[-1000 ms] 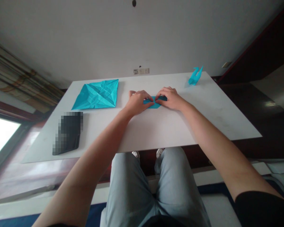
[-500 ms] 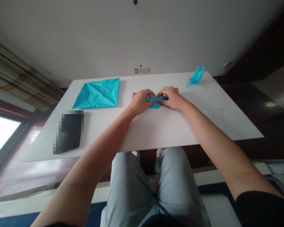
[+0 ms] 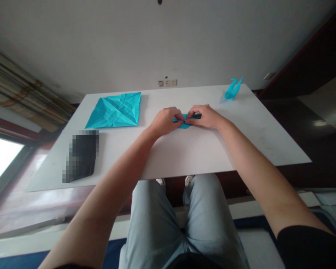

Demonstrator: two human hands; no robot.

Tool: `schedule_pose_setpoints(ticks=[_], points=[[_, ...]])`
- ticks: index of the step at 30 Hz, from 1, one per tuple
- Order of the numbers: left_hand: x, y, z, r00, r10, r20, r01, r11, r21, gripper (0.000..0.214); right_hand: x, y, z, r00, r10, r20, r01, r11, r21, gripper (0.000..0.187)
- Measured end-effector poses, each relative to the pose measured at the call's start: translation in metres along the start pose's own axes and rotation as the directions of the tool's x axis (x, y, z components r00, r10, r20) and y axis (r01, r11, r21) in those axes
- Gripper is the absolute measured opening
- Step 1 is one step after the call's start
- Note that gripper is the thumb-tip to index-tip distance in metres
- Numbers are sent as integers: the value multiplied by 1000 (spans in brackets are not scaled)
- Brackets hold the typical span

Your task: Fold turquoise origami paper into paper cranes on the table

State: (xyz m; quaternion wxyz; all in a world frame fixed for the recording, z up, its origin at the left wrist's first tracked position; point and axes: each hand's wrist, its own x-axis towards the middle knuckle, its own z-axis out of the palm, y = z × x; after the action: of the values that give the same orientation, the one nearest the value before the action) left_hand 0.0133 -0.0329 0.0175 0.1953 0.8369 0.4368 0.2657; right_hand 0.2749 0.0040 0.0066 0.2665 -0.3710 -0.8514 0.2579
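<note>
teal paper piece is lying on the bench at 12 o'clock, already folded narrow, seemingly unfinished. my left grip and right grip are pinching its middle. folded figure at 1 o'clock, creased sheet at 11.

Table: 1, white, flat rectangular top. 4 items lie on it.

1. Turquoise paper sheet, square, heavily creased, flat at the far left of the top.
2. Dark flat object, blurred out, near the left front edge, just in front of the sheet.
3. Small folded turquoise piece, mid-table, pinched between the seated person's left hand and right hand, both resting on the top.
4. Folded turquoise paper figure, upright at the far right corner, well apart from the rest.
</note>
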Motion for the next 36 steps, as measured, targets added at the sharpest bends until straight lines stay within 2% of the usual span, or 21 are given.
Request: schedule_pose_setpoints(ticks=[3,7,10,15,18,23,27,32,36], points=[[-1,0,-7,997,44,61,-43,999,-16,13,0,4,-3,1000,-22,21,22,1000,11,48],[0,-2,-7,999,16,52,-16,1000,-3,17,2,6,-2,999,-29,29,31,997,-68,40],[0,-7,-3,998,-62,12,62,997,37,15,3,9,1,1000,-4,-10,2,991,-136,36],[-2,-10,2,958,-277,-71,283,953,110,52,1,16,5,989,94,-113,-116,970,-211,45],[-2,-10,2,939,-335,-75,343,929,139,57,1,17,5,982,152,-112,-173,962,-209,44],[0,-16,3,949,-309,-68,316,940,129,54,0,9,1,983,173,-66,-182,966,-183,41],[-1,-20,2,955,-290,-60,294,952,90,58,-1,3,-1,985,171,-13,-172,984,-45,46],[-2,-12,-6,944,-327,-31,329,939,97,65,-2,2,-1,986,170,-4,-169,985,42,47],[-1,-2,-13,946,-320,50,306,933,192,47,-1,4,-4,980,188,64,-187,982,-24,43]])
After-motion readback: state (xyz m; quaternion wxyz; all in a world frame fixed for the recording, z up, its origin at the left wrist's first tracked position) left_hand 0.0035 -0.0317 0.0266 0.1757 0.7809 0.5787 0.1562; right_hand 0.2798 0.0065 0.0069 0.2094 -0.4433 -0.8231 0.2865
